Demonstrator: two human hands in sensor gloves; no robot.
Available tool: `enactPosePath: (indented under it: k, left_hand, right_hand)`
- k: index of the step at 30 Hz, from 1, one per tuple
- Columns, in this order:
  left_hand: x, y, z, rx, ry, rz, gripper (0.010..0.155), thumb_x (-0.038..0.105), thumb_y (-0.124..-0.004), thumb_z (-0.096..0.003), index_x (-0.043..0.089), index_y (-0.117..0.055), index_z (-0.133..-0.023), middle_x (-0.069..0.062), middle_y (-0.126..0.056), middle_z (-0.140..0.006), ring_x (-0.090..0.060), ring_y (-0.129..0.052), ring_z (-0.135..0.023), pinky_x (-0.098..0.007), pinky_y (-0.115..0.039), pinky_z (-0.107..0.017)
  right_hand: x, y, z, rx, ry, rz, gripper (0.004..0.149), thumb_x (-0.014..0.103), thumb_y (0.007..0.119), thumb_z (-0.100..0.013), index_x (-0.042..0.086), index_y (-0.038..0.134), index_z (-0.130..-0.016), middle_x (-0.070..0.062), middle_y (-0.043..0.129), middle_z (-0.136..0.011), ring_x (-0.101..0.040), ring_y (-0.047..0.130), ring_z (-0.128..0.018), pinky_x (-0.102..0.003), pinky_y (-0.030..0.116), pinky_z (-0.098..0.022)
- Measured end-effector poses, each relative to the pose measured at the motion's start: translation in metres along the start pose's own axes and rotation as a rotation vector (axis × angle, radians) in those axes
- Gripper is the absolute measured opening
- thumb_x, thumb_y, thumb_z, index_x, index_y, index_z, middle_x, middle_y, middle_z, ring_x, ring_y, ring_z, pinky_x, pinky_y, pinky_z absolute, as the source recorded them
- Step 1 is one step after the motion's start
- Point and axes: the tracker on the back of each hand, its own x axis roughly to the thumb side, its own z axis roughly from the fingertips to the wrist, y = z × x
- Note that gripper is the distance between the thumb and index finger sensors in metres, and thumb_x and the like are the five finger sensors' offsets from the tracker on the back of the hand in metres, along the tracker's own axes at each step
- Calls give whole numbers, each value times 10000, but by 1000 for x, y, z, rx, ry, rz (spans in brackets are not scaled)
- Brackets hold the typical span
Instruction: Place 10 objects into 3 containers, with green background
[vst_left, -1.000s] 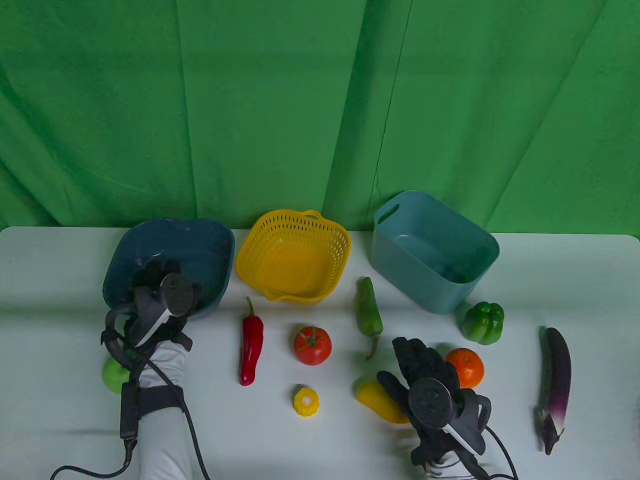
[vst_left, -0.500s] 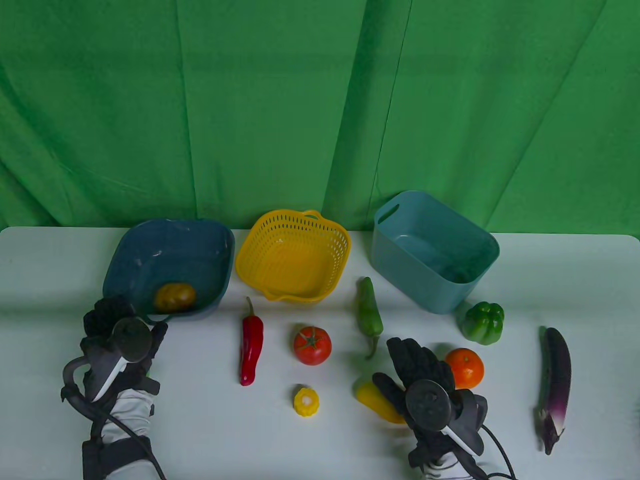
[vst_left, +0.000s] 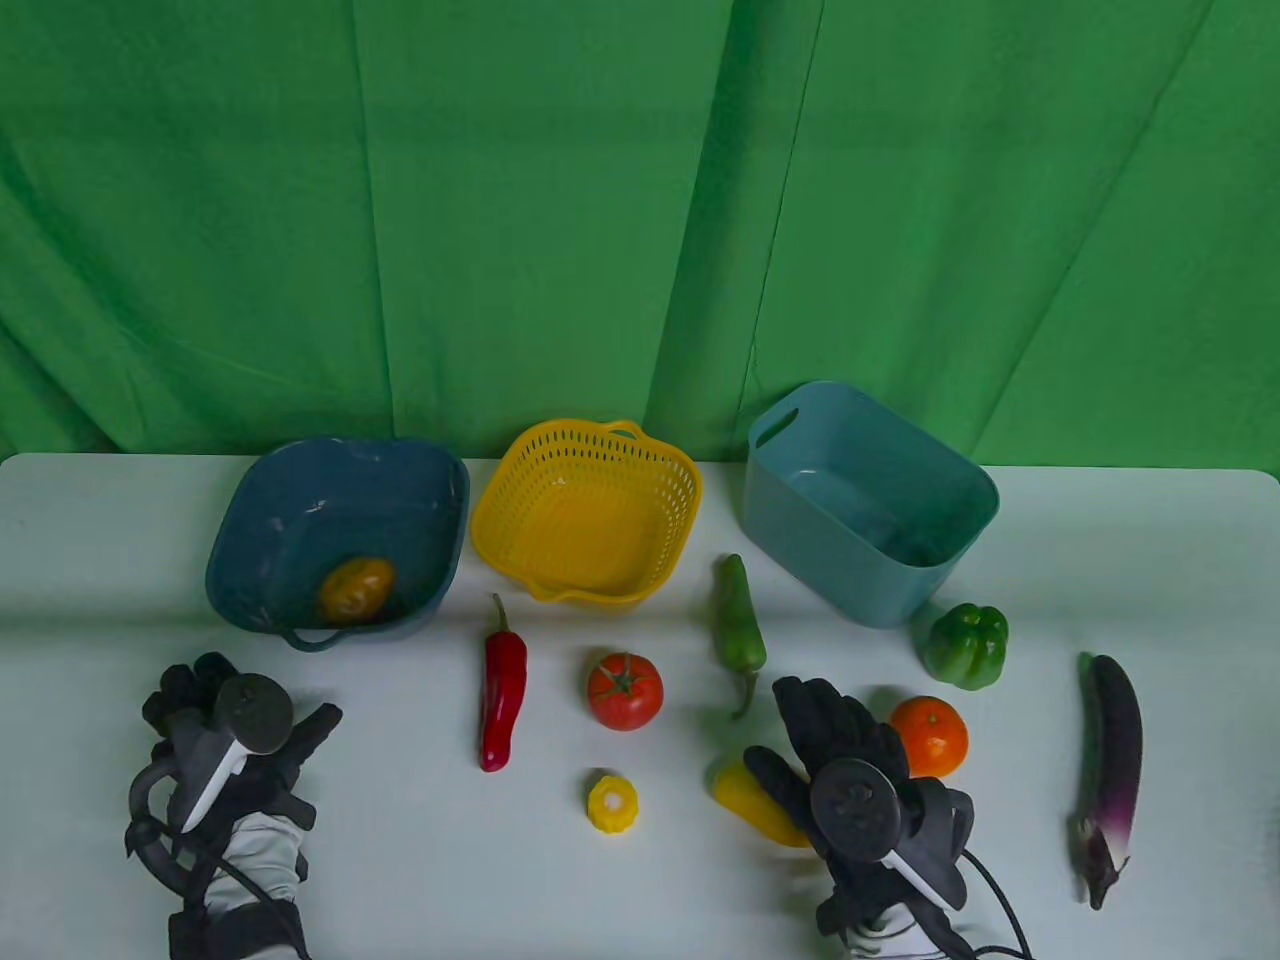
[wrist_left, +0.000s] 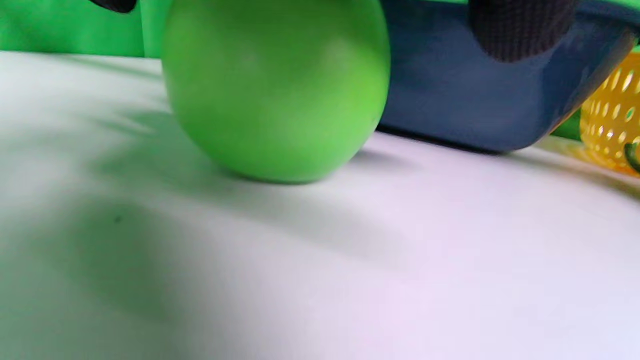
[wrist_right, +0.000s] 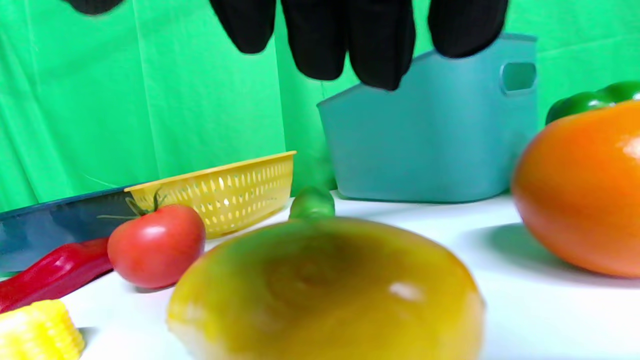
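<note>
Green apple (wrist_left: 275, 90) is sitting on the table right under the left hand (vst_left: 235, 735), whose fingers are hanging loose, not gripping it, now pulled back down-frame from the blue bowl (vst_left: 300, 490).

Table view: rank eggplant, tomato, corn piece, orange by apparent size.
1. eggplant, clearly largest.
2. tomato and orange: look about alike, and the right hand seems to cover the orange's edge, so no ranking.
3. corn piece, smallest.

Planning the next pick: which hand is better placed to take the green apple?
Left. The left hand hovers right over the apple, which fills its wrist view just below the fingers. The right hand is far across the table, over the yellow squash.
</note>
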Motion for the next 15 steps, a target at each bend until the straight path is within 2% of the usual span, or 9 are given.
enactPosePath:
  k: [3, 6, 11, 15]
  left_hand:
    - [-3, -7, -3, 31, 6, -8, 1193, 716, -704, -498, -43, -15, -1110, -452, 5, -1091, -738, -201, -1005, -757, -475, -683]
    - [-7, -8, -4, 51, 31, -24, 1180, 688, -746, -494, -25, -59, -1134, -452, -61, -1107, -725, -329, -1019, -695, -584, -687]
    - [-6, -9, -5, 88, 37, -61, 1090, 632, -804, -486, -4, -229, -1159, -404, -266, -1147, -626, -529, -1037, -615, -697, -663]
    - [-4, -10, -5, 112, 26, -118, 1001, 643, -807, -467, 62, -364, -1150, -294, -468, -1142, -504, -701, -1004, -583, -763, -629]
  right_hand:
    - [0, 1, 0, 3, 1, 10, 747, 669, 541, -547, 247, 473, -1160, -168, 588, -1188, -487, 636, -1022, -705, 512, -733]
    - [1, 1, 0, 4, 2, 14, 745, 668, 542, -547, 248, 475, -1159, -168, 586, -1189, -488, 636, -1022, -705, 512, -733]
    - [1, 1, 0, 5, 2, 21, 746, 669, 542, -546, 249, 473, -1159, -169, 587, -1188, -487, 637, -1022, -706, 513, -732]
    - [1, 1, 0, 7, 4, 24, 745, 668, 542, -547, 249, 474, -1159, -169, 587, -1188, -487, 638, -1021, -705, 513, -733]
